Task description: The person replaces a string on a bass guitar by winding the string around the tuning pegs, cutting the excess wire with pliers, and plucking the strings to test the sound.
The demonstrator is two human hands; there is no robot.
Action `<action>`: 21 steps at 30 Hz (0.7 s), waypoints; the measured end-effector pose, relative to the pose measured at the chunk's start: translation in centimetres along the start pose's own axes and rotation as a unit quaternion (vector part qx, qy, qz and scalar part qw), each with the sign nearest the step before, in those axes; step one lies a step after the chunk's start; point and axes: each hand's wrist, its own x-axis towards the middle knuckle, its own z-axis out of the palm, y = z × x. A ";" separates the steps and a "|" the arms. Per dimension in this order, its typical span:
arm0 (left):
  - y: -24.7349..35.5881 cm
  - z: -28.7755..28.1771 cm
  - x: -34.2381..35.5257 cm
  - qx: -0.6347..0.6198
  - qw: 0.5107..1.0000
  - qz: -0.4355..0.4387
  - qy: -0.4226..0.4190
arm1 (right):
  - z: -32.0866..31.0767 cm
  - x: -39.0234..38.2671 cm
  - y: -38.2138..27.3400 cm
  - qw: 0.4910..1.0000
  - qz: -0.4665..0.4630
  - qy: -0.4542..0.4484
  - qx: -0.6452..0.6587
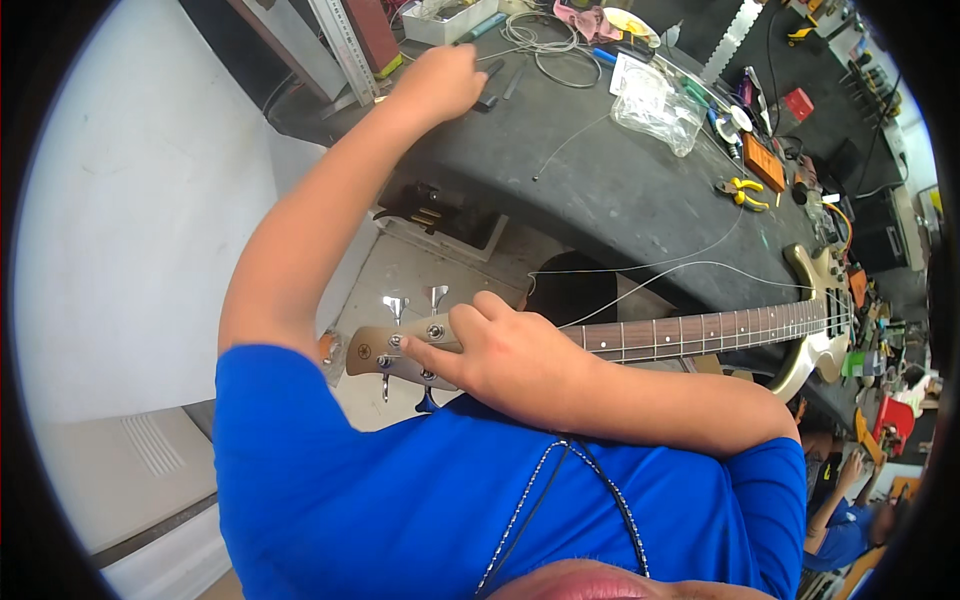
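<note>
While the left hand is held low over the dark counter with its fingers curled, whether anything is gripped in it cannot be told. Just beside its knuckles, a black tool and a thin dark strip are laid on the surface, and beyond them a coil of wire and a white box are set. The right hand is laid across the headstock of a bass guitar, its index finger stretched out to a tuning post; its other fingers are partly hidden, so how firmly the headstock is grasped cannot be told. From that hand the fretted neck is extended rightward to the pale gold body, well apart from both hands, by the counter's far right part. Above the neck, a loose string is bowed between the right hand and the body. To the right of the left hand, a clear plastic bag is placed, and farther right yellow-handled pliers are left near an orange block.
</note>
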 end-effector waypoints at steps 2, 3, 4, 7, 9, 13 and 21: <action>0.1 2.4 2.8 0.044 0.998 0.012 -0.030 | -0.1 -0.1 0.2 1.000 -0.004 0.005 0.005; -0.1 3.3 3.3 0.063 0.997 0.027 -0.044 | 0.0 -0.2 0.1 1.000 -0.010 0.013 0.010; 0.0 3.4 3.8 0.085 0.994 0.031 -0.063 | -0.2 -0.1 0.0 1.000 -0.016 0.006 0.025; -1.8 3.6 5.8 0.034 0.997 -0.036 -0.066 | -0.6 0.0 0.4 1.000 0.005 -0.002 0.022; 0.7 -1.8 1.6 -0.123 0.991 -0.013 -0.042 | -0.9 -0.2 1.1 0.999 0.013 -0.004 0.029; 1.5 -10.7 -13.8 -0.393 0.906 -0.086 -0.129 | -0.7 0.2 1.1 1.000 0.007 -0.014 0.012; -1.4 -8.8 -23.0 -0.444 0.834 -0.279 -0.169 | -0.6 0.1 0.7 1.000 0.002 -0.024 0.009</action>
